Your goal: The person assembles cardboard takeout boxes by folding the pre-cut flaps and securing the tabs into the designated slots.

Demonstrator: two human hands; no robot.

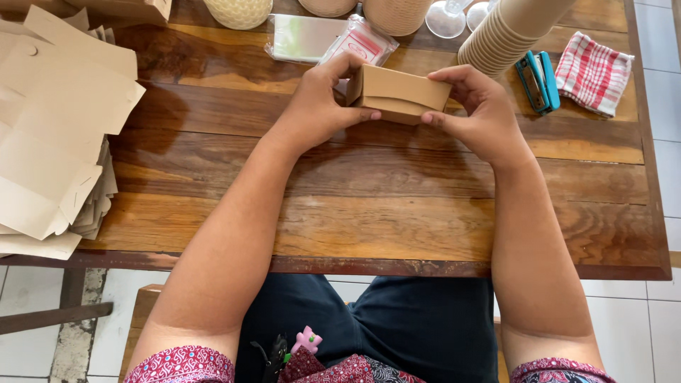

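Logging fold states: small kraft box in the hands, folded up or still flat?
Folded up: the cardboard box shows a top and front face, gripped between left hand and right hand.

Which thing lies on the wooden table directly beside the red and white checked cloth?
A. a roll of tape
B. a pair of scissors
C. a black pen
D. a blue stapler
D: a blue stapler lies on the wooden table just left of the red and white checked cloth, to the right of the small brown box that both hands hold.
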